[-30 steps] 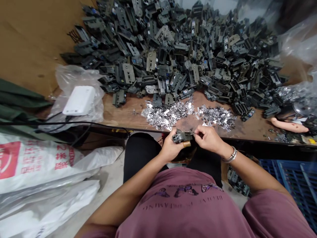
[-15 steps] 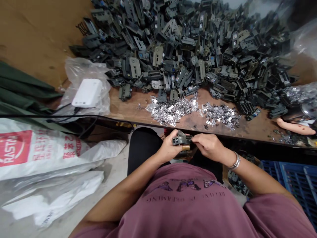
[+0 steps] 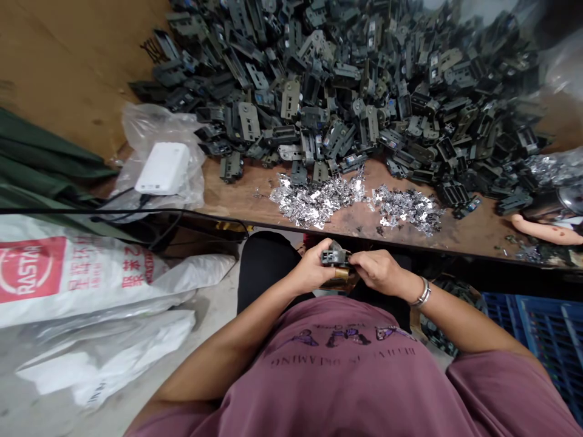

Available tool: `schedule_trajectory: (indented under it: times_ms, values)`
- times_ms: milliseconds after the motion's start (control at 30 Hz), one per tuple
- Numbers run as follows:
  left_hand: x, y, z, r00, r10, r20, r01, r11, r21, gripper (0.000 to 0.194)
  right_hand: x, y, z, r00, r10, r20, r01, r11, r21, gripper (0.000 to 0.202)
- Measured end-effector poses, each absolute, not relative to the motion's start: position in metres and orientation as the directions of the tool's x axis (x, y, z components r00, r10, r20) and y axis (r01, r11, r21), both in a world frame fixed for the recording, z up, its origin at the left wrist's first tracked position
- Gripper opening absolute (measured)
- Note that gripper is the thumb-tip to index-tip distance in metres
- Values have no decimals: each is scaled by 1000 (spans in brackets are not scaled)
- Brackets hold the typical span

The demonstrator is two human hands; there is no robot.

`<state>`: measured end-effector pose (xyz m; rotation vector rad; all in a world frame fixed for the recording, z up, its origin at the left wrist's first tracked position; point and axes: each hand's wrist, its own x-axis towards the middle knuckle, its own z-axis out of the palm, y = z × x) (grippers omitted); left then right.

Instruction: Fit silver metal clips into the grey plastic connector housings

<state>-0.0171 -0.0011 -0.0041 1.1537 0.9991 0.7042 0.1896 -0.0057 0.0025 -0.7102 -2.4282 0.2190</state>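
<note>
My left hand (image 3: pixel 314 271) is closed around a dark grey-green plastic housing (image 3: pixel 334 255), held above my lap just off the table's front edge. A brownish-yellow band or piece shows below the housing, beside the left fingers. At the housing's right end, my right hand (image 3: pixel 374 269) is closed in a pinch; whatever lies between its fingertips is too small to make out. Two heaps of small shiny metal pieces, a larger left heap (image 3: pixel 314 200) and a smaller right heap (image 3: pixel 407 209), lie on the table beyond my hands.
A large pile of similar housings (image 3: pixel 328 79) covers the back of the wooden table (image 3: pixel 241 197). At left, a white power bank (image 3: pixel 164 169) rests on clear plastic, with a black cable. White sacks (image 3: pixel 91 273) stand lower left; blue crates (image 3: pixel 542 328) are at right.
My right hand has moved slightly left, closer against the housing's right end. The left hand keeps its hold, and the whole view has shifted a little.
</note>
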Motion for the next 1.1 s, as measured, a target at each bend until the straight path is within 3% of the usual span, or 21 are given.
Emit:
schedule_trajectory:
  times_ms: [100,233,333,433,533,700,833,967,1033,1100]
  values:
    - [-16,-2,-2,398,877,-269,21,284,959,38,189,-11,-7,-643,509,572,418,859,-295,26]
    - [-19,-2,0,329,918,-224,-1,237,971,36,191,-21,-13,-557,627,545,364,774,-518,36]
    - [-21,-3,1,262,950,-169,4,174,985,40,190,-26,-10,-329,857,396,363,502,-785,33]
    - [-18,-5,-1,237,964,-116,3,119,993,42,180,-24,-8,-122,991,51,166,71,-984,26]
    - [-12,-9,-7,245,968,-48,-13,53,999,43,165,-17,-7,-145,963,-226,-130,-245,-961,29]
    - [-11,-10,-10,240,971,-1,-93,24,995,51,159,-5,-8,-236,888,-395,-388,-459,-799,32]
    - [-20,-7,0,453,882,-130,-228,255,940,70,170,-4,-7,-233,913,-336,-298,-396,-869,42]
    - [-18,-4,6,482,801,-356,-218,503,836,52,180,1,-2,-311,946,-94,70,-76,-995,41]
    - [-13,-3,7,452,776,-439,-194,566,801,47,188,14,1,-390,921,0,275,117,-954,34]
    - [-8,-3,8,445,766,-464,-246,603,759,46,199,35,3,-375,923,87,509,283,-813,30]
